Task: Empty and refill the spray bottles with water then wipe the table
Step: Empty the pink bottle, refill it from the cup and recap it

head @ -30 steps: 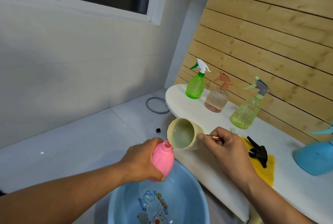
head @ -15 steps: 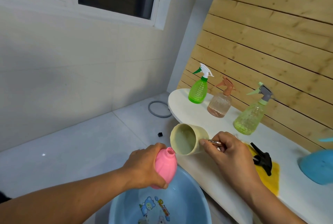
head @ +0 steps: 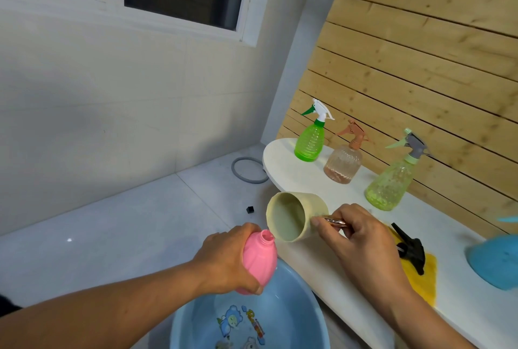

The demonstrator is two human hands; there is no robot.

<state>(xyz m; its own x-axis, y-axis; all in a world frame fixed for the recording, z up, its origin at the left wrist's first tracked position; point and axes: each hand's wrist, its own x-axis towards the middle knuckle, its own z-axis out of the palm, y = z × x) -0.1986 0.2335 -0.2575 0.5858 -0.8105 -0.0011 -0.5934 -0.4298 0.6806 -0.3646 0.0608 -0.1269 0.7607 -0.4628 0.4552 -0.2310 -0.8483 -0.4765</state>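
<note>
Refilling is midway: your left hand (head: 224, 259) grips the pink bottle (head: 259, 260), your right hand (head: 361, 239) pinches the tilted cup (head: 294, 219)'s handle; wiping remains.

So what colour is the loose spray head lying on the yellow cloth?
Black: the spray head shows best in the head view.

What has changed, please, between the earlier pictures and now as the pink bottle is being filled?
The right hand has tipped the cup further, bringing its lip down to the open neck of the pink bottle. The left hand has turned that neck up towards the cup. Both grips are unchanged, and the bottle remains over the basin. The green bottle and sprayer head stayed put on the table.
</note>
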